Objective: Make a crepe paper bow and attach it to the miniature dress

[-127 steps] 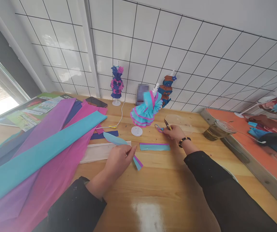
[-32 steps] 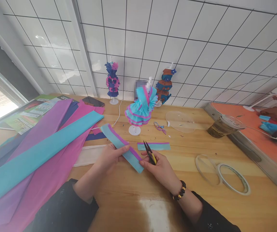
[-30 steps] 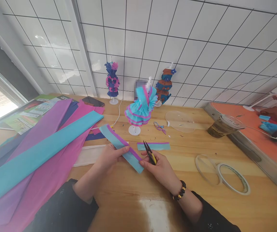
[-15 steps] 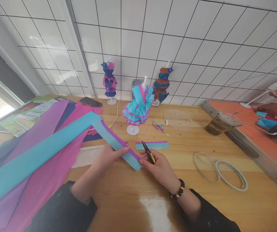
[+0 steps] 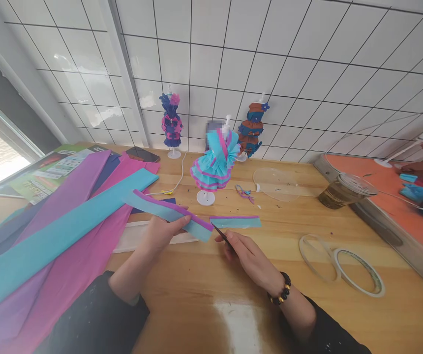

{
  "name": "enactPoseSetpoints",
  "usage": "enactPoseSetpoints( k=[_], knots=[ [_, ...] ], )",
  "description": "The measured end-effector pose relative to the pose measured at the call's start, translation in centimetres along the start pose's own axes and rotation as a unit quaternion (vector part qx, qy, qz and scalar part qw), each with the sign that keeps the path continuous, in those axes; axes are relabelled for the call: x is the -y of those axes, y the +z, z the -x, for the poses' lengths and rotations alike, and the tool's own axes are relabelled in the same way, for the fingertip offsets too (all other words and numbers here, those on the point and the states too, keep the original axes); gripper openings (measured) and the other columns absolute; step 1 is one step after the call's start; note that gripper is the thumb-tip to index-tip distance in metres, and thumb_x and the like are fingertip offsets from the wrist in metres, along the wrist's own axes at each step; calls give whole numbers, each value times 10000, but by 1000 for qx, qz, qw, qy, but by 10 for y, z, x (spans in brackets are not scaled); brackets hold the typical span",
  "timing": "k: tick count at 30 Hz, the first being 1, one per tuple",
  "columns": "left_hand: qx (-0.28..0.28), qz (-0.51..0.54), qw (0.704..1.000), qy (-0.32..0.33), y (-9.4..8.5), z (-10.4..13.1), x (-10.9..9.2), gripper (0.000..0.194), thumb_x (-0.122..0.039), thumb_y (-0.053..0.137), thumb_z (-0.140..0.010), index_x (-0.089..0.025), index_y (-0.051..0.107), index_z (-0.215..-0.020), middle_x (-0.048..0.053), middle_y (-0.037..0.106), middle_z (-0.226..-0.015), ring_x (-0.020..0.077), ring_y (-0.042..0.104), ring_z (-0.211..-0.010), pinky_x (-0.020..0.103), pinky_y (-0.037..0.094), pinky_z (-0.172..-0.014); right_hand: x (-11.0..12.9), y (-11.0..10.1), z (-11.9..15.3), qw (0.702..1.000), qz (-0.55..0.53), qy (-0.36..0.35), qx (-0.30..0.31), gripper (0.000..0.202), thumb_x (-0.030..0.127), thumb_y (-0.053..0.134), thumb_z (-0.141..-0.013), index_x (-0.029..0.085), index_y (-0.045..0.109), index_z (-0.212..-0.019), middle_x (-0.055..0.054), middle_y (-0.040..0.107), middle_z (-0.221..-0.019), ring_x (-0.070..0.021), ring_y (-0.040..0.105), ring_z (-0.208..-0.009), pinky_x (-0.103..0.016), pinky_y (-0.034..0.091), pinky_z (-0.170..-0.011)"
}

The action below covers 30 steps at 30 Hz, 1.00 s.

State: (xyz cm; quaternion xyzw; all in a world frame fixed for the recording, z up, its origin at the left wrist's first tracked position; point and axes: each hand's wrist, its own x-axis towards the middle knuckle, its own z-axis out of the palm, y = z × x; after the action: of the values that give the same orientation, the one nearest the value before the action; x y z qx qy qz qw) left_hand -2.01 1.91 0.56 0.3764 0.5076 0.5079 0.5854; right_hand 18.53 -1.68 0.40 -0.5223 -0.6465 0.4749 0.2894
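Head view: left hand pinches the blue-and-purple paper strip clear of the tabletop, its free end meeting the snips clasped in right hand.

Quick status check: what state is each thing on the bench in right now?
Left hand: pinching the blue-purple paper strip, raised off the table.
Right hand: gripping snips, tips at the strip's end.
Short strip: lying flat.
Tape ring: flat, untouched.
Drink cup: lidded.
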Motion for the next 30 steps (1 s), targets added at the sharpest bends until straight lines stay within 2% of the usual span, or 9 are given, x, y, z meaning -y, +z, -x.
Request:
enactPoseSetpoints(
  k=[7, 14, 24, 30],
  knots=[
    [35, -72, 997, 19, -5, -1, 3, 522, -334, 707, -606, -138, 539, -1059, 94, 661, -894, 259, 614, -882, 373, 533, -703, 1, 0, 1, 998, -6, 24, 49, 472, 500, 252, -879, 154, 572, -852, 39, 378, -547, -103, 373, -527, -229, 299, -534],
    [32, -107, 993, 29, -5, 1, 4, 506, -353, 681, -629, -157, 535, -1072, 93, 642, -978, 250, 606, -888, 345, 542, -664, -1, 2, 1, 996, -26, 38, 75, 487, 525, 244, -870, 156, 556, -812, 44, 370, -529, -84, 322, -475, -212, 255, -461],
    [32, -126, 991, 36, -2, 3, 4, 465, -334, 665, -647, -160, 538, -1059, 67, 640, -925, 230, 608, -854, 333, 548, -657, -4, 7, 2, 988, -75, 91, 101, 473, 559, 262, -848, 164, 519, -814, 49, 385, -520, -50, 282, -371, -170, 220, -337],
    [36, -126, 991, 29, -1, 5, 3, 484, -341, 670, -636, -156, 540, -1063, 68, 650, -899, 238, 612, -844, 342, 541, -662, -2, 9, 2, 989, -73, 83, 101, 462, 552, 275, -849, 159, 511, -788, 52, 379, -509, -47, 286, -371, -164, 221, -340]
  ],
)
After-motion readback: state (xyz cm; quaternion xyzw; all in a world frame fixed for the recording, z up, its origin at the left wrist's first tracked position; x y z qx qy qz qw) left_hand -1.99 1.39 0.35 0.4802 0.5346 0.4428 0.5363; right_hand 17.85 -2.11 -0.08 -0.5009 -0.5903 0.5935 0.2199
